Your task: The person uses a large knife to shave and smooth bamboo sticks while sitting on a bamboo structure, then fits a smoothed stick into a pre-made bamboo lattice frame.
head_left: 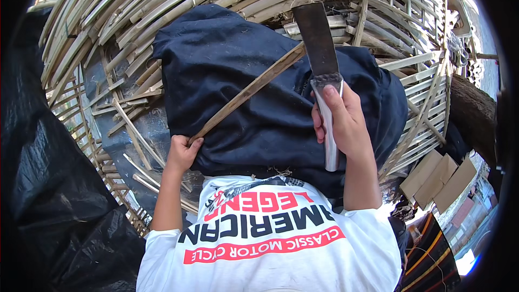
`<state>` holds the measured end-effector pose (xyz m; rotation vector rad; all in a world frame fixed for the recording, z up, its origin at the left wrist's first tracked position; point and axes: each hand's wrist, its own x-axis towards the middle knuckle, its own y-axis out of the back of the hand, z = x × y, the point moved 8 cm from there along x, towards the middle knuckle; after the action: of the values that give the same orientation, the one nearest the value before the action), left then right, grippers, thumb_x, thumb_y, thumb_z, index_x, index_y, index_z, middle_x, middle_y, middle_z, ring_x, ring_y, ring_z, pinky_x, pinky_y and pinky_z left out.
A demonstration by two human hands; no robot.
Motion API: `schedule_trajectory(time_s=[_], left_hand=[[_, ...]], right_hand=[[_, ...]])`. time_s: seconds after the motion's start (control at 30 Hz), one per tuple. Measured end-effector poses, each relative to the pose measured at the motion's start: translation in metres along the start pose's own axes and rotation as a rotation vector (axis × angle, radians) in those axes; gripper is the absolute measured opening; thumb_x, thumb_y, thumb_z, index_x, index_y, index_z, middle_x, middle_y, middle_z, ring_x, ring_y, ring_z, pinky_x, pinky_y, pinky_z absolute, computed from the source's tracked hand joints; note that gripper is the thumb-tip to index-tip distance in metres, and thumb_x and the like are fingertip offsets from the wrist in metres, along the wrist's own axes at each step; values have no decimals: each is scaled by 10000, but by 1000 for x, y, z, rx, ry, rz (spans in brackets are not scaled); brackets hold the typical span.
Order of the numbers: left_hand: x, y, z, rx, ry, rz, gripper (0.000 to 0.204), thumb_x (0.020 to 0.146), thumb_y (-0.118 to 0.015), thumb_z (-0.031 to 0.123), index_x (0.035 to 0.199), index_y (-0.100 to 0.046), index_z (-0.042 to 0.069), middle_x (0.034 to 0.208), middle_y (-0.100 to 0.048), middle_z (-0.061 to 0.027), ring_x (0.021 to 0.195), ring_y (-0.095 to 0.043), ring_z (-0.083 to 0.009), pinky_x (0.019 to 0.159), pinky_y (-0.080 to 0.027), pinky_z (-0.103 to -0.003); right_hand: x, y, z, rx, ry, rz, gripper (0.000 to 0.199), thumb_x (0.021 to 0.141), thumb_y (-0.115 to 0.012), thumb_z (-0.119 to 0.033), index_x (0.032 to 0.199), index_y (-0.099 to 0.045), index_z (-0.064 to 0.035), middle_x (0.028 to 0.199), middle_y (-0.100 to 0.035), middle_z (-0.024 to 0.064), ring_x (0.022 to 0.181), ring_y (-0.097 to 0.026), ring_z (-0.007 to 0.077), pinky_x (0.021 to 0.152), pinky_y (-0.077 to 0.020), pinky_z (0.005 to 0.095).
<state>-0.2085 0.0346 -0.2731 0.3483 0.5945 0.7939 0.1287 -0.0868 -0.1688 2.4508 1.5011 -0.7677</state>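
Observation:
My left hand (184,152) is closed round the near end of a long, narrow bamboo strip (248,91). The strip slants up to the right across the dark cloth (232,54) over my lap. Its far end meets the edge of a machete blade (318,38), though whether they touch I cannot tell. In my right hand (341,114) is the machete's pale metal handle (330,146), thumb laid along it, with the broad dark blade pointing away from me and its tip beyond the cloth.
Many split bamboo strips (178,2) lie bundled beyond my lap. Loose strips (141,135) are scattered at my left. A slatted bamboo frame (427,97) curves round the right side. Folded cardboard (439,178) and a log (473,113) are farther right; black plastic sheeting (59,184) hangs at left.

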Motion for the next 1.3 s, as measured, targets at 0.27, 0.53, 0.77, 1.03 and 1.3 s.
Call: schedule_trajectory(time_s=[0.27,0.53,0.77,1.03,1.3], left_hand=[[0,2,5,81,1,-12,491,824,-721,286,560,-518,-75,437,-399,-156,407,-358,-150,419,-298,-352],[-1,2,3,132,-30,16,523,820,-724,294,522,-492,-68,442,-403,-194,365,-381,-244,413,-305,-373],[-4,2,11,152,-100,85,522,827,-717,286,511,-481,-56,460,-430,-210,383,-464,-325,419,-315,-381],[-7,0,7,161,-57,92,535,849,-706,310,530,-487,-60,477,-439,-216,397,-473,-332,430,-321,-381],[-6,2,2,152,-33,22,534,863,-693,327,563,-505,-72,479,-430,-205,400,-416,-263,441,-329,-368]], right_hand=[[3,8,-4,-16,34,36,349,998,-482,-386,992,-524,-39,602,-538,41,441,-499,84,409,-402,226],[4,4,-5,-35,12,14,334,1002,-479,-375,998,-523,-44,598,-532,30,439,-496,80,408,-402,227],[8,-7,5,68,-9,5,323,1007,-465,-379,993,-490,-58,590,-525,36,436,-497,85,409,-413,235],[8,-14,18,121,27,50,317,1003,-476,-374,1001,-476,-57,581,-516,33,433,-496,80,401,-404,229],[3,-1,22,58,-43,21,294,1001,-482,-351,989,-483,-57,574,-505,24,427,-485,77,394,-400,226]])
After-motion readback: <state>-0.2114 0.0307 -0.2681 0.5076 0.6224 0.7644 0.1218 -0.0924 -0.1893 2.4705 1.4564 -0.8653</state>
